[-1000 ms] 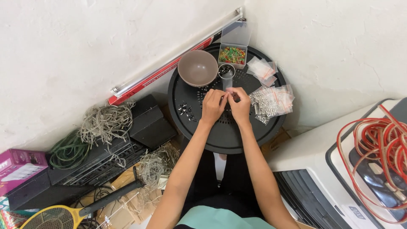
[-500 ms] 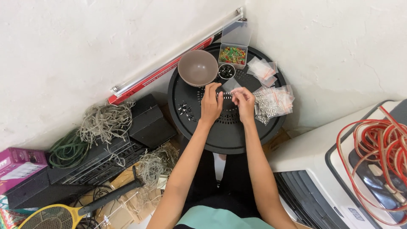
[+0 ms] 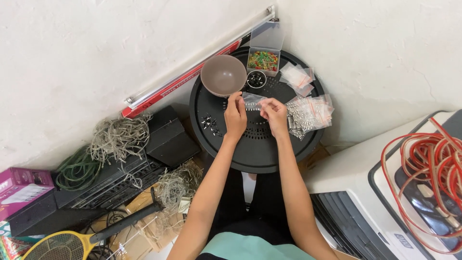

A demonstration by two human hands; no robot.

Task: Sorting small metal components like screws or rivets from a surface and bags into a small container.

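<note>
Hands meet over a round black tray (image 3: 255,154) seen from above. The left hand (image 3: 236,115) and the right hand (image 3: 274,114) both pinch a small clear plastic bag (image 3: 252,100), held stretched between them just above the tray's centre; the left thumb and fingers close narrowly on the bag's 9 o'clock end, the right fingertips on its 3 o'clock end. What lies inside the bag is too small to tell.

On the tray, taking its centre as the dial: a brown bowl (image 3: 223,75) sits at 11 o'clock, touching the rim. A small black cup (image 3: 256,79) of dark parts stands at 12 o'clock, just beside the bowl. A clear box (image 3: 263,60) of red, green and yellow pieces, lid raised, lies beyond the cup at 12 o'clock. A few flat empty-looking packets (image 3: 297,77) lie at 1 o'clock. A heap of filled clear packets (image 3: 310,113) with silvery contents lies at 3 o'clock, near the right hand. A scatter of small dark parts (image 3: 210,123) lies at 9 o'clock, near the left wrist.

Outside the tray: a long tube lamp in a red carton (image 3: 192,72) leans along the wall at 10 o'clock; a coil of pale wire (image 3: 118,139) and a coil of green wire (image 3: 77,171) rest on black boxes at 8 o'clock; a coil of red cable (image 3: 423,173) lies on a white appliance at 4 o'clock.
</note>
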